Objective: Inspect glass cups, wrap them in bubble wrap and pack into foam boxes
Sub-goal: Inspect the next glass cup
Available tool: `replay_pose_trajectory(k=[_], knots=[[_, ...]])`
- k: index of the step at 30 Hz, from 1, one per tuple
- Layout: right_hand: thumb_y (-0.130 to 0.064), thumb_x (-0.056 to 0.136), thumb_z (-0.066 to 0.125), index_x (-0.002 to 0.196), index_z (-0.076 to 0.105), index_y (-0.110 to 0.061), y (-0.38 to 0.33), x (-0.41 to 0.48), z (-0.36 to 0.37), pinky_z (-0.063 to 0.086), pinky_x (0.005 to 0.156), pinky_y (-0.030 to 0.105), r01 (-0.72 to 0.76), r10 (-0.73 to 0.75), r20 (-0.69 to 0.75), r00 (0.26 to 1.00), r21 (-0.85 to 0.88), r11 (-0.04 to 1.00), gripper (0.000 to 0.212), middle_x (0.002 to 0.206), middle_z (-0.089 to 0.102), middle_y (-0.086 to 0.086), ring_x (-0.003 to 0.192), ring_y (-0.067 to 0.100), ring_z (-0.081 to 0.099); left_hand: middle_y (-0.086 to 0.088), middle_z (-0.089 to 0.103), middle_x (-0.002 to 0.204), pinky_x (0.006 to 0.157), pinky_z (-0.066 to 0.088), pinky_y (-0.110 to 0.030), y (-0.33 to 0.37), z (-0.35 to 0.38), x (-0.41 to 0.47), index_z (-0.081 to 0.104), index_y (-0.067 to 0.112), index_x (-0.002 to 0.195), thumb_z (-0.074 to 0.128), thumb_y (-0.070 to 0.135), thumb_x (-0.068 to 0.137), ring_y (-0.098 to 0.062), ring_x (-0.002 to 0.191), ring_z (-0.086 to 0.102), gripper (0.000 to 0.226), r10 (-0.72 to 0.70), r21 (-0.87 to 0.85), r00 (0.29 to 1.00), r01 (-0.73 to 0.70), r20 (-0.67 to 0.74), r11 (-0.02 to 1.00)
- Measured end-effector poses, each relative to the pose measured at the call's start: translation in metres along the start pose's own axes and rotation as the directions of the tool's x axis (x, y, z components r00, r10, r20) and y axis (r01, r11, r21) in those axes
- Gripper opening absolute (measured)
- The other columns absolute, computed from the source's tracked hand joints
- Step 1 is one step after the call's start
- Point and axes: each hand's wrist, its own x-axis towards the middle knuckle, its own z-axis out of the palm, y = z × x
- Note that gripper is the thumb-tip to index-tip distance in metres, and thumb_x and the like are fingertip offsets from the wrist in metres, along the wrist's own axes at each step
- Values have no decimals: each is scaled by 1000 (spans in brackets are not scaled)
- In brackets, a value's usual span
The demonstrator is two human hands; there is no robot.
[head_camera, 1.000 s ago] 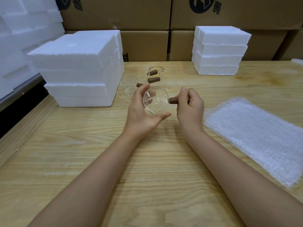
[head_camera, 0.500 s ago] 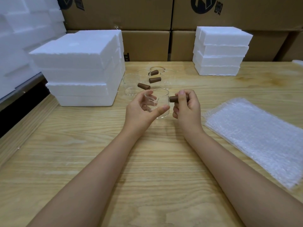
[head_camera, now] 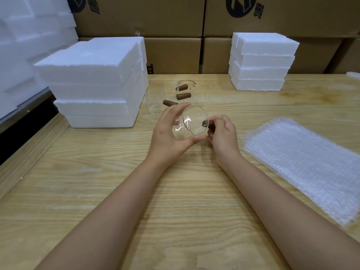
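I hold a clear glass cup (head_camera: 191,123) with a brown wooden handle above the middle of the wooden table (head_camera: 97,172). It is tilted so its round mouth faces me. My left hand (head_camera: 168,133) cups its body between thumb and fingers. My right hand (head_camera: 222,135) grips the brown handle, which is mostly hidden by the fingers. Several more glass cups (head_camera: 171,94) with brown handles stand behind. A stack of bubble wrap sheets (head_camera: 311,162) lies to the right. White foam boxes (head_camera: 93,80) are stacked at the left.
A smaller stack of foam pieces (head_camera: 261,61) stands at the back right. Cardboard cartons (head_camera: 175,36) line the back wall. More foam (head_camera: 19,55) is piled at the far left beyond the table edge.
The cup has been turned between my hands, from lying sideways to facing its mouth toward me. Both hands have kept their hold and shifted only slightly.
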Motion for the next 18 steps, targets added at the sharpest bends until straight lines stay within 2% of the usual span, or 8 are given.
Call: replay_pose_trajectory(k=[3,5,8,10,13,16,18], knots=[[-7,93,36,73,53,-19,0,-1,0,34,47,21,27,-27,2,1000,33,999,28,62,61,-12,44,1,40,4,54,121,92,43,-18,-2,0,0,52,18,128,90,24,63,-6,112,51,76,20,6,1000,-20,-6,1000],[-8,93,36,75,52,-19,1,-2,0,34,47,21,59,-59,-2,998,32,998,27,63,63,-11,44,1,39,7,53,120,97,43,-22,-3,0,0,49,21,125,91,22,61,-9,114,52,76,28,-13,1000,-28,-13,1000],[-8,94,35,77,53,-19,1,-3,0,35,49,21,98,-98,-6,995,23,995,26,60,64,-14,44,2,38,14,50,118,100,41,-21,-5,0,1,46,24,122,92,20,60,-11,115,52,76,32,-30,999,-33,-16,999],[-9,94,36,78,53,-20,1,-5,0,36,52,22,114,-114,-3,993,12,993,26,61,65,-15,46,1,39,10,50,118,102,41,-24,-5,0,1,45,20,121,92,18,60,-14,116,53,76,17,-32,1000,-18,-14,999],[-9,95,37,79,54,-22,-1,-7,1,38,60,24,150,-150,-8,989,-13,989,27,76,65,-5,51,-3,46,4,50,120,103,42,-28,-6,0,1,42,18,119,92,16,59,-17,116,53,78,-14,-17,1000,14,-12,1000],[-8,97,37,81,54,-23,-2,-9,1,38,65,22,206,-206,-4,979,-47,978,27,89,64,7,58,-8,53,8,49,119,99,45,-33,-6,0,1,38,26,117,92,19,58,-15,114,54,81,-73,-14,997,73,-5,997],[-10,97,38,82,54,-24,-3,-10,2,39,67,20,239,-240,-4,971,-77,968,26,93,65,9,62,-8,53,11,49,120,99,44,-30,-6,0,1,36,30,116,92,22,59,-10,115,52,81,-116,-13,993,116,-4,993]])
